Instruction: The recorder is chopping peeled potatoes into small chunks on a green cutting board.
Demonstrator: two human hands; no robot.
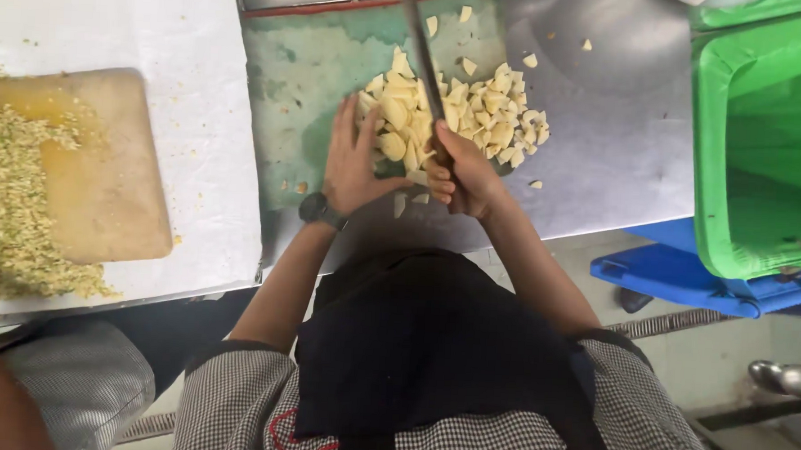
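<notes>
Head view: heap of pale yellow chopped vegetable pieces [459, 111] is lying on a green cutting board [317, 77] at the middle of the grey metal desk [620, 154]. Right hand [464, 178] is gripping a long dark-bladed knife [425, 73], blade crossing the heap. Left hand [354, 160], wearing a black wristwatch [322, 211], is resting open and flat against the heap's edge. Wooden cutting board [105, 185] with minced greenish bits [14, 208] is sitting far left; green plastic crate [764, 142] is standing far right.
</notes>
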